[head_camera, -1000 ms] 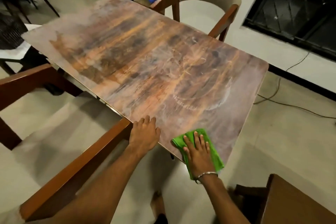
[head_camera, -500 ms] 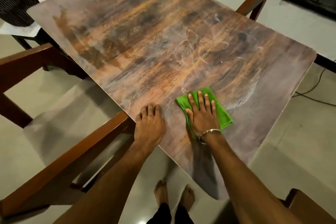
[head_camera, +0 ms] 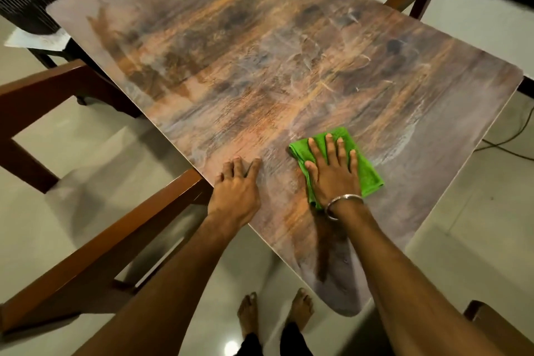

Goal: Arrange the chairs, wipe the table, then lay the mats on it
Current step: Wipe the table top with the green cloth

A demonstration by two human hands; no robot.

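Wiping is the step in hand. The right hand (head_camera: 332, 173) lies flat, fingers spread, pressing a green cloth (head_camera: 367, 170) onto the surface (head_camera: 260, 52) near its near edge. The left hand (head_camera: 237, 185) rests beside it, open and gripping nothing, propped at the edge. Pale smears cover much of the top, so the next move likely calls for pushing the cloth outward toward the far side. No mats are in view. Wooden chairs (head_camera: 95, 243) stand around on a pale tiled floor (head_camera: 476, 196); a cable (head_camera: 508, 139) trails at right.
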